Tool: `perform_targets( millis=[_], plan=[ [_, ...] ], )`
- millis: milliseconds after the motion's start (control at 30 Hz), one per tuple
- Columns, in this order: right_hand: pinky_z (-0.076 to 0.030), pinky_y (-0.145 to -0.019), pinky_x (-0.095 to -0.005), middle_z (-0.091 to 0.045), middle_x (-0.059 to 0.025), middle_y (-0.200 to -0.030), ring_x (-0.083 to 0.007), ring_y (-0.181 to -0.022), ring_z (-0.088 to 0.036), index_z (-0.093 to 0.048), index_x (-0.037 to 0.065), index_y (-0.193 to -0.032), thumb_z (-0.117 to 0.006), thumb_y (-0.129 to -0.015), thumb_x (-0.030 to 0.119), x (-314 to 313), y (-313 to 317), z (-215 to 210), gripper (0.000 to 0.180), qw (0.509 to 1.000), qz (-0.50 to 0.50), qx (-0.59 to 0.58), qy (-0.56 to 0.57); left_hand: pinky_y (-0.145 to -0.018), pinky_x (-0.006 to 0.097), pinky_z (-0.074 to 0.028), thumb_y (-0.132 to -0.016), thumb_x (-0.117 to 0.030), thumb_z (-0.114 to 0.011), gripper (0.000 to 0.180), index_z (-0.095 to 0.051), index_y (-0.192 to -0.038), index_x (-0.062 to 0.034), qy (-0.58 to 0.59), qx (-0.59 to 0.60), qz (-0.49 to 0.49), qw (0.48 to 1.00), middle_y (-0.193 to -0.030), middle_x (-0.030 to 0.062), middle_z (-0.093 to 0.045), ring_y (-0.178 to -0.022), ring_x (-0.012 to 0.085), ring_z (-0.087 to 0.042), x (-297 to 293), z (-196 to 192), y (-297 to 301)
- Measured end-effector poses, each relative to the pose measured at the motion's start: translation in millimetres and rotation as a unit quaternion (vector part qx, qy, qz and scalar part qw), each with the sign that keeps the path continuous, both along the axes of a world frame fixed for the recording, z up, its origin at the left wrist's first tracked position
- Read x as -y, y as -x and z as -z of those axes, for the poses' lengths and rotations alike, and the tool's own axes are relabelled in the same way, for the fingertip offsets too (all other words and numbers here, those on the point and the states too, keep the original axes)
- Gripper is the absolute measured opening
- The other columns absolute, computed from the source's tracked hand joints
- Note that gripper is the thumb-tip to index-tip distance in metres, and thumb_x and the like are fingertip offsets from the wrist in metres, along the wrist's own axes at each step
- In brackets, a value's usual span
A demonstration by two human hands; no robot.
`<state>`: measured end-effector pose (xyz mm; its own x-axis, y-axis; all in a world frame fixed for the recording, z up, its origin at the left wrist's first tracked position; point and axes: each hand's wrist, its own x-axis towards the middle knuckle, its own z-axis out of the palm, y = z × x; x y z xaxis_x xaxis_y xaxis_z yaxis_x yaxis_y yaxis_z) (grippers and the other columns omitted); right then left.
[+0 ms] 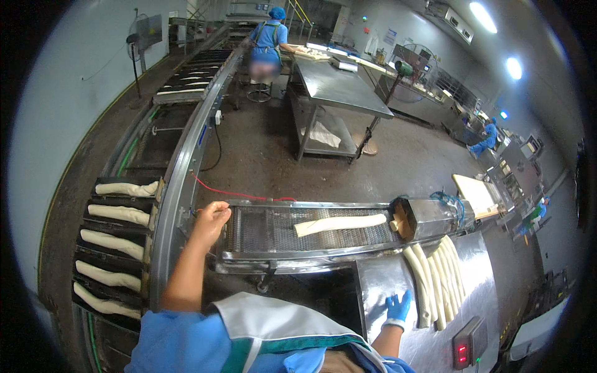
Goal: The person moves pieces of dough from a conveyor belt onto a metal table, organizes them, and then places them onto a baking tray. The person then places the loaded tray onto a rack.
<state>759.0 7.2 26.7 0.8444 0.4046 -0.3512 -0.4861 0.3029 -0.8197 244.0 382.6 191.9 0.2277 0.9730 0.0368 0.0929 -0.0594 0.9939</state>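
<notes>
My bare left hand point(213, 216) hovers by the left end of a mesh conveyor belt point(267, 227); its fingers are loosely bent, and I see nothing in them. One long pale dough strip point(340, 224) lies along the belt, with the end of another dough piece point(394, 225) showing at the machine's outlet. On the steel table point(379, 280) at the right, my right hand point(397, 308) in a blue glove has its fingers spread and holds nothing. Several long dough strips point(435, 280) lie side by side just right of that hand.
Black trays point(118, 219), each bearing a dough strip, line the track at left, beside a metal rail point(180, 186). A small scale display point(469, 343) stands at the table's near right. Farther off are a steel table point(342, 87) and a co-worker in blue point(268, 37).
</notes>
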Motion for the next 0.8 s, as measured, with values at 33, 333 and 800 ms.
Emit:
perform_targets(
  millis=[33, 333, 800],
  plan=[
    [-0.044, -0.083, -0.0434, -0.027, -0.0039, -0.143, -0.0309, -0.118, -0.04, -0.034, 0.018, -0.137, -0.048, -0.089, 0.034, -25.5, 10.5, -15.0, 0.052, 0.998, -0.028, 0.042, 0.039, -0.086, 0.027, -0.041, -0.09, -0.024, -0.057, 0.03, -0.055, -0.11, -0.0013, 0.001, -0.003, -0.003, 1.0, -0.103, 0.0038, -0.057, -0.098, 0.0124, -0.052, 2.0, -0.1, 2.5],
    [-0.043, -0.092, -0.036, -0.06, -0.0183, -0.111, -0.028, -0.106, -0.057, -0.056, 0.001, -0.115, -0.063, -0.083, 0.02, -298.1, 178.9, -73.8, 0.038, 0.705, -0.444, 0.527, 0.166, -0.084, 0.027, -0.042, -0.088, -0.019, -0.06, 0.025, -0.057, -0.106, -0.0021, 0.01, 0.012, -0.139, 0.99, -0.1, 0.0033, -0.058, -0.094, 0.0119, -0.053, 43.1, 2.1, 88.2],
    [-0.046, -0.085, -0.0433, -0.059, -0.0197, -0.097, -0.0372, -0.097, -0.056, -0.063, 0.009, -0.096, -0.068, -0.067, 0.023, -324.5, 316.7, -90.5, 0.034, 0.448, -0.458, 0.709, 0.295, -0.093, 0.034, -0.04, -0.091, -0.029, -0.054, 0.039, -0.051, -0.119, -0.0029, 0.058, 0.03, -0.264, 0.962, -0.115, 0.0108, -0.056, -0.103, 0.0195, -0.054, 129.3, 33.2, 197.9]
  ],
)
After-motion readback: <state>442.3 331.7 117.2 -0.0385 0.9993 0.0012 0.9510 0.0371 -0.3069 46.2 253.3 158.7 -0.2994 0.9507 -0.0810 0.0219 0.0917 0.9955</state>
